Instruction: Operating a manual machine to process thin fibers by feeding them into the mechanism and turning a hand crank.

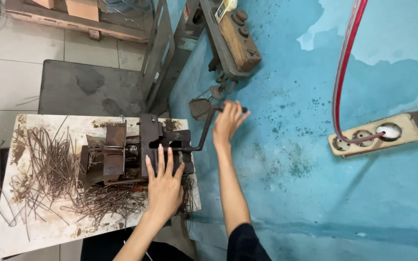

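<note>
A rusty metal bending machine (136, 150) is bolted on a stained white bench (39, 227). My left hand (164, 181) lies flat on the machine's near right side, fingers spread, holding nothing. My right hand (228, 121) is closed around the end of the machine's crank handle (208, 126), which sticks out to the right of the machine. A heap of thin brown wire pieces (59, 179) covers the bench left of and in front of the machine.
A blue peeling wall (291, 183) rises right of the bench, with a power strip (378, 135) and a red cable (347, 53) on it. A wooden switch box (238, 41) hangs above the crank. A dark metal plate (88, 87) lies beyond the bench.
</note>
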